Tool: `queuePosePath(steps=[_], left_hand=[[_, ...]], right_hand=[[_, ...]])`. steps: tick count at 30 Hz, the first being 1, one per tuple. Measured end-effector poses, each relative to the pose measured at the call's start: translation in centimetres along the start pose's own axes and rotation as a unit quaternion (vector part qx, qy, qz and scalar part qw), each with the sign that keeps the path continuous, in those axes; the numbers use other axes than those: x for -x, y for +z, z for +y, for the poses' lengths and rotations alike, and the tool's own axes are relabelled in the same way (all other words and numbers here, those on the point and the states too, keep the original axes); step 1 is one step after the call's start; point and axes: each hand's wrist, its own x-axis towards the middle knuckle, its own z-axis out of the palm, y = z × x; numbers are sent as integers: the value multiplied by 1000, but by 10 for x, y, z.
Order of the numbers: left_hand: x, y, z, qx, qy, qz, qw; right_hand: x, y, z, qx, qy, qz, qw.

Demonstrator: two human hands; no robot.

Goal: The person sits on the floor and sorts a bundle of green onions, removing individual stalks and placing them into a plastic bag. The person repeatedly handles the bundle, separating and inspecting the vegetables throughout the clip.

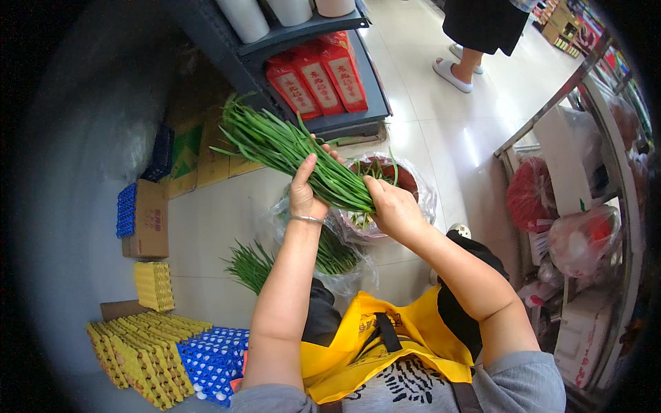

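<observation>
A thick bunch of long green chives (289, 144) lies across my left hand (307, 193), whose thumb presses on top of it; a bangle is on that wrist. At the lower right end of the bunch, my right hand (395, 206) holds the stalk ends between its fingers. Beneath the hands stands a red bin lined with clear plastic (426, 193), with green scraps (377, 168) inside. More chives (333, 253) lie in a clear plastic bag (356, 279) on the floor, and another bunch (250, 266) shows left of my left forearm.
Ahead is a dark metal shelf (320, 124) with red packages (323, 77). Egg trays (150, 356) and a cardboard box (152, 219) stand at the left. A rack (614, 149) with bagged goods is at the right. Another person's legs (467, 64) are at the upper right.
</observation>
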Motion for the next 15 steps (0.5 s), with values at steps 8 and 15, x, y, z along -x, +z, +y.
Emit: queuePosePath(steps=[8, 15], left_hand=[[-29, -24, 10, 24, 67, 32, 997], [-31, -37, 23, -17, 81, 3, 997]], right_hand=[[-7, -8, 33, -149, 47, -70, 985], [0, -10, 58, -88, 75, -57, 992]])
